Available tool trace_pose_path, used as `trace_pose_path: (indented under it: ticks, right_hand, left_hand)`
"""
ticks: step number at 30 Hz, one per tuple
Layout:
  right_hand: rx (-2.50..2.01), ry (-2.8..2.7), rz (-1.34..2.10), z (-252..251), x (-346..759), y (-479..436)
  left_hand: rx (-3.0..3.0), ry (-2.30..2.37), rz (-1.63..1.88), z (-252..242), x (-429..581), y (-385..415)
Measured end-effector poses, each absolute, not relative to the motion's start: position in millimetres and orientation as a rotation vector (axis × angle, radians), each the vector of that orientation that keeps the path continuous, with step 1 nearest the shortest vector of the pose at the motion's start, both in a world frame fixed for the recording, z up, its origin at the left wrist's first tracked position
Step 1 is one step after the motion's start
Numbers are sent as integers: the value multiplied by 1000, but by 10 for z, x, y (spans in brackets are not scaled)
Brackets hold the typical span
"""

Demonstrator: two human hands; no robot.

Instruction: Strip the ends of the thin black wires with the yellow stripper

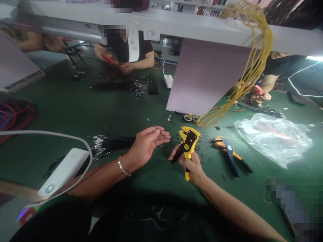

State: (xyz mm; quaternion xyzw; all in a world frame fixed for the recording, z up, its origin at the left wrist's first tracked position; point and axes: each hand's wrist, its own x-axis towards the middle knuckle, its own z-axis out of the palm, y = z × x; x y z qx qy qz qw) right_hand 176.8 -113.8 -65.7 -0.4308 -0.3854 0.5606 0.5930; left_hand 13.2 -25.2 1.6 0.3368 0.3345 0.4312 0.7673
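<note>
Between the thumb and fingers of my left hand (148,143) lies a thin black wire (164,135), its far tip sticking up past the fingers. My right hand (193,166) is wrapped round the handles of a yellow and black wire stripper (188,144). The tool's jaws point up and to the left, close to the wire's other end; whether they touch it I cannot tell. Left of my left wrist is a bundle of black wires (116,143) with pale ends. Small black scraps (202,148) are scattered around the stripper.
A second wire stripper (229,153), blue and orange, rests to the right, near a clear plastic bag (274,137). Yellow wires (259,50) hang from the shelf (191,25). Tape rolls (188,117) lie ahead. A white power bank (67,171) is at left. Other people work across the table.
</note>
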Motion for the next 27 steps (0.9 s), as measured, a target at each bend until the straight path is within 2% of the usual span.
trace_pose_path:
  ticks: [27]
  right_hand:
    - [-1172, -1081, 1121, -641, 1711, -1155]
  left_hand:
    - [603, 719, 773, -33, 177, -348]
